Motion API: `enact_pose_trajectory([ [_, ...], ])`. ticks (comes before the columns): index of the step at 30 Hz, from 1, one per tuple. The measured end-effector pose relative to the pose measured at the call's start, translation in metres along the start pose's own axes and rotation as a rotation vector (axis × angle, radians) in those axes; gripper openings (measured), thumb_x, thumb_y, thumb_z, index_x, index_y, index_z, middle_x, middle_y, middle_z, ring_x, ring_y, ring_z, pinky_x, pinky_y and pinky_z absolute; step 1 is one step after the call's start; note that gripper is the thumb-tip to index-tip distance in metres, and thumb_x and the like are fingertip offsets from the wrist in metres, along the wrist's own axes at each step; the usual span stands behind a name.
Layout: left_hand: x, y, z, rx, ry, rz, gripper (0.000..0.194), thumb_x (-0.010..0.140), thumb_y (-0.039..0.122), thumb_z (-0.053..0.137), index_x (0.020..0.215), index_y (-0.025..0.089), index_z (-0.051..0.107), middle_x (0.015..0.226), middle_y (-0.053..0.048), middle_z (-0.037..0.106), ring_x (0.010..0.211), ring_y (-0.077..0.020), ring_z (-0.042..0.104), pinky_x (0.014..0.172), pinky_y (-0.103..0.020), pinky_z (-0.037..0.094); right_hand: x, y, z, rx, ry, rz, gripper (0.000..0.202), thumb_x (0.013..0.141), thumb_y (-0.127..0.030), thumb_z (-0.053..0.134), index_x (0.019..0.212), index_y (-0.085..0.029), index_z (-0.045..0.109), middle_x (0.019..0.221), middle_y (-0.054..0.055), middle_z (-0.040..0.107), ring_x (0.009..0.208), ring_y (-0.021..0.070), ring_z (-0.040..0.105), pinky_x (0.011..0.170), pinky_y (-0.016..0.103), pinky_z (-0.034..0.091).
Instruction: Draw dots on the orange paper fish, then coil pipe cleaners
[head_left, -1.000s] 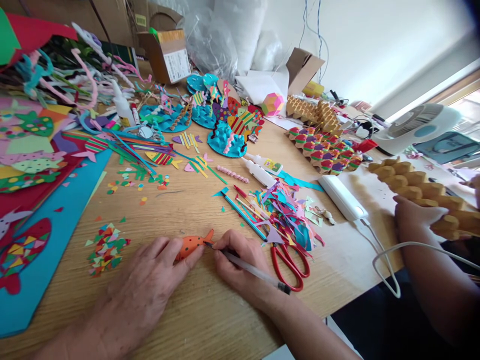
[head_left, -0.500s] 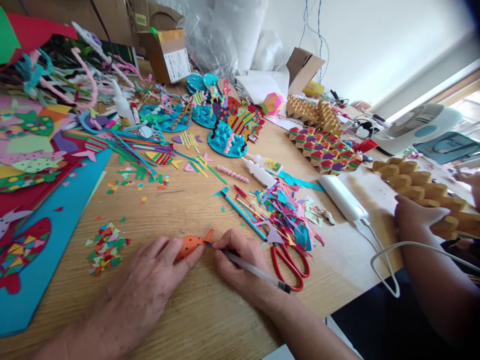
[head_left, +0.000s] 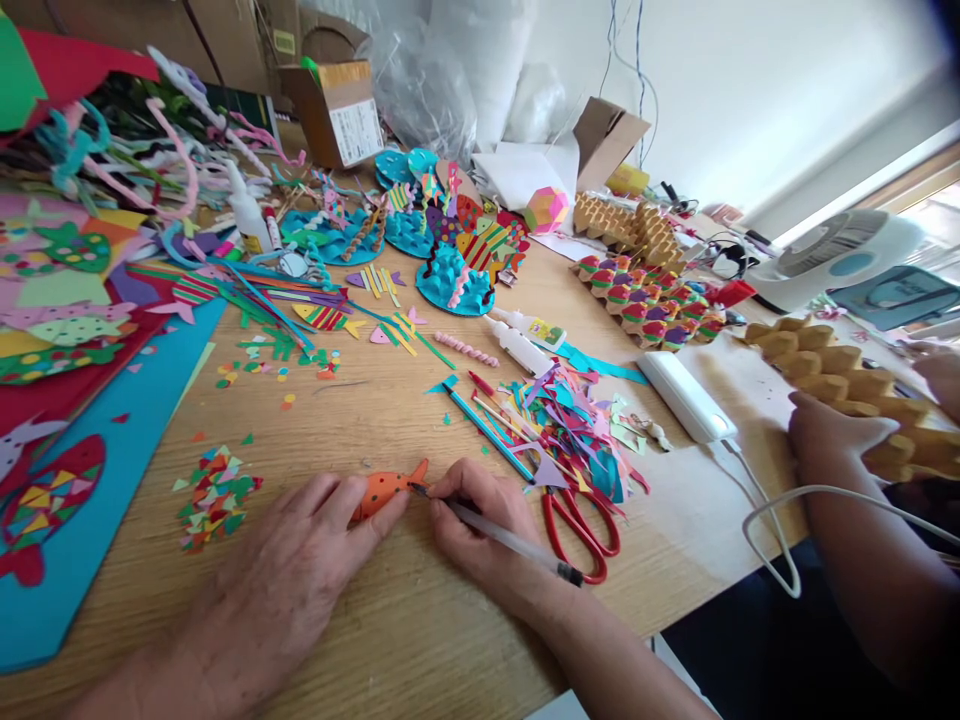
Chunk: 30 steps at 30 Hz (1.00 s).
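An egg tray has shifted; scissors lie near the right fingers.

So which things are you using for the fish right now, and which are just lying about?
In use:
- orange paper fish, held down by the left hand
- pen, in the right hand, tip at the tail

Apparently just lying about:
- red-handled scissors
- small paper triangles
- pink twisted piece
- white fan

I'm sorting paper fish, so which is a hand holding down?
The orange, dark-spotted fish, under the left hand, a pen at its tail; no hand touches the other paper fish.
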<state>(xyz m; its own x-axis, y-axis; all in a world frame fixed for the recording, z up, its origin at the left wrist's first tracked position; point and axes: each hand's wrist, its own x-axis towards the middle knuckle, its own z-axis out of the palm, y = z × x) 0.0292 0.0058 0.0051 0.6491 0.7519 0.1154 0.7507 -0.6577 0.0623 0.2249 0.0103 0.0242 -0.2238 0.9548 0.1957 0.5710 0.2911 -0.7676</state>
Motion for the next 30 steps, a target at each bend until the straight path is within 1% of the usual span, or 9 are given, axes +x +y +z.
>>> enact_pose_trajectory([
  [4,0.0008,-0.0003,-0.0026,0.011,-0.013,0.010,0.064,0.072,0.002,0.039,0.128,0.033,0.048,0.090,-0.004,0.059,0.077,-0.0218,0.052,0.065,-0.034,0.045,-0.0005,0.0000,0.0003,0.002,-0.006,-0.006,0.010,0.068,-0.011,0.046,0.069,-0.020,0.050,0.050,-0.007,0.047,0.040,0.0065,0.039,0.043,0.017,0.031],
  [7,0.0006,-0.0004,-0.0009,0.009,-0.029,0.010,0.064,0.073,0.003,0.040,0.129,0.033,0.047,0.093,-0.005,0.059,0.078,-0.0221,0.052,0.067,-0.035,0.045,-0.0003,0.0003,0.0004,-0.004,0.007,-0.006,0.010,0.069,-0.010,0.046,0.069,-0.019,0.050,0.050,-0.007,0.046,0.040,0.0061,0.037,0.042,0.017,0.030],
  [11,0.0005,-0.0004,0.0016,0.014,0.003,-0.006,0.065,0.072,0.003,0.040,0.128,0.034,0.047,0.096,-0.004,0.059,0.080,-0.0225,0.052,0.069,-0.036,0.045,0.0002,0.0007,0.0007,0.005,-0.005,-0.018,0.010,0.069,-0.010,0.046,0.069,-0.019,0.050,0.051,-0.007,0.046,0.040,0.0059,0.038,0.041,0.016,0.030],
  [15,0.0009,-0.0006,-0.0009,0.016,-0.026,0.020,0.065,0.071,0.002,0.040,0.128,0.032,0.048,0.093,-0.005,0.060,0.077,-0.0227,0.053,0.065,-0.035,0.046,0.0001,0.0009,0.0009,0.008,0.008,-0.014,0.009,0.069,-0.011,0.046,0.069,-0.019,0.050,0.051,-0.007,0.047,0.039,0.0060,0.037,0.042,0.017,0.030],
  [18,0.0008,-0.0001,-0.0026,0.012,-0.042,0.009,0.064,0.072,0.003,0.040,0.128,0.032,0.048,0.093,-0.005,0.060,0.077,-0.0227,0.053,0.066,-0.036,0.046,0.0000,0.0005,0.0006,0.012,-0.003,-0.020,0.009,0.069,-0.011,0.046,0.069,-0.019,0.050,0.051,-0.006,0.049,0.040,0.0063,0.038,0.042,0.017,0.031],
  [22,0.0014,0.0006,-0.0037,0.024,-0.030,0.023,0.064,0.072,0.002,0.041,0.129,0.030,0.048,0.093,-0.006,0.060,0.077,-0.0236,0.053,0.065,-0.038,0.047,0.0011,-0.0002,-0.0002,0.003,-0.007,-0.001,0.010,0.069,-0.011,0.045,0.069,-0.020,0.050,0.050,-0.007,0.047,0.039,0.0063,0.037,0.042,0.017,0.031],
  [25,0.0020,0.0005,-0.0041,0.022,-0.018,0.038,0.063,0.072,0.002,0.041,0.128,0.029,0.048,0.093,-0.007,0.059,0.077,-0.0236,0.053,0.065,-0.038,0.047,0.0016,-0.0001,-0.0006,-0.002,-0.003,-0.013,0.010,0.069,-0.011,0.045,0.069,-0.020,0.050,0.050,-0.007,0.047,0.040,0.0062,0.037,0.042,0.017,0.030],
  [28,0.0017,0.0005,-0.0019,0.020,-0.014,0.016,0.064,0.072,0.001,0.041,0.129,0.030,0.047,0.093,-0.006,0.058,0.078,-0.0230,0.053,0.066,-0.037,0.047,0.0008,0.0001,-0.0014,-0.009,-0.015,0.003,0.009,0.069,-0.011,0.046,0.069,-0.020,0.049,0.051,-0.007,0.047,0.042,0.0067,0.039,0.043,0.017,0.031],
  [30,0.0012,0.0006,0.0006,0.008,-0.020,0.002,0.066,0.072,0.001,0.041,0.130,0.032,0.044,0.094,-0.004,0.058,0.080,-0.0225,0.052,0.068,-0.036,0.046,-0.0004,-0.0004,-0.0026,-0.006,0.003,0.030,0.009,0.070,-0.012,0.047,0.069,-0.020,0.049,0.052,-0.006,0.048,0.043,0.0072,0.041,0.043,0.017,0.032],
])
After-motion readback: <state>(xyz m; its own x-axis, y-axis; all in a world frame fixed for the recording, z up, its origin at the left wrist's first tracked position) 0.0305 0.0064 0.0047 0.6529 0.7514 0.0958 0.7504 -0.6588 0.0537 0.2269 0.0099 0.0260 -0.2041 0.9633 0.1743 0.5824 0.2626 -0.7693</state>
